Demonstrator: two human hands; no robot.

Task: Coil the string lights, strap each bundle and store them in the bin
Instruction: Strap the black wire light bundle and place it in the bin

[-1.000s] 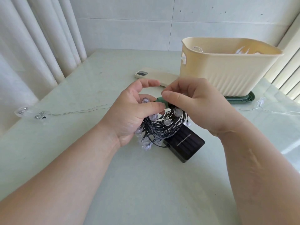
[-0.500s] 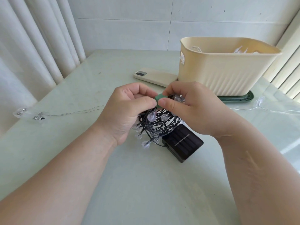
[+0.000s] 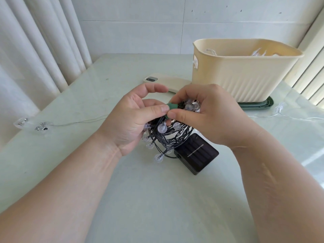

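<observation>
At mid-desk (image 3: 157,199), near side of the cream bin (image 3: 245,74): strapping step, by the look of it. Holding the coiled black-wire string lights (image 3: 168,135) raised between both hands, solar panel box (image 3: 196,153) left lying on the desk below, touching the loops. Probably done to take the box's weight off the coil while tying.

- On the left hand (image 3: 133,120): thumb pressed against the green strap (image 3: 171,106), index finger lifted clear and curved, lower fingers seemingly curled under the loops. Clamped on strap and bundle.
- On the right hand (image 3: 206,116): thumb and index pinching the same strap from the opposite side, other fingers wrapped round bulbs and wire.
- Strap closure: cannot tell, hidden by the thumbs.

Some clear lights already inside the bin, itself resting on a green lid (image 3: 263,104). Lying loose on the desk: one clear-wire string (image 3: 31,124) far left, a second clear wire (image 3: 280,109) by the lid, so likely more coiling to come. Also a cream phone (image 3: 168,81) just beside the bin.
</observation>
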